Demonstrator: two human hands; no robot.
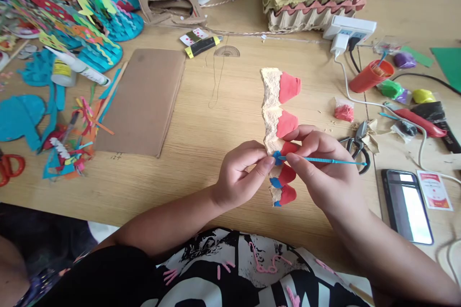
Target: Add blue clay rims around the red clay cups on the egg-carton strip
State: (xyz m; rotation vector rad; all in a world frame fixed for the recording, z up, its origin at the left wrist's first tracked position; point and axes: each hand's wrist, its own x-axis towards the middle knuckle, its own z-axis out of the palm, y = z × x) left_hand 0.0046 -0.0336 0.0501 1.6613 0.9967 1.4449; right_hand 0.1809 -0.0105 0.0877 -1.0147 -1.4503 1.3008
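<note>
A torn strip of egg carton (pixel 272 90) hangs upright above the table, its several peaks coated in red clay (pixel 289 87). Patches of blue clay (pixel 275 183) cover parts of its lower section. My left hand (pixel 242 172) pinches the strip's left edge between thumb and fingers. In my right hand (pixel 326 168) is a thin blue modelling tool (pixel 324 159), its tip against a blue clay patch at mid-strip. The right fingers also lie close to the red peaks; whether they press on the strip I cannot tell.
Black-handled scissors (pixel 356 144), a bag of red clay (pixel 344 111), a red cup (pixel 371 76) and a phone (pixel 406 206) lie to the right. Left are a cardboard sheet (pixel 144 100) and coloured paper scraps. Stacked egg trays (pixel 306 14) and a power strip (pixel 351 28) stand behind.
</note>
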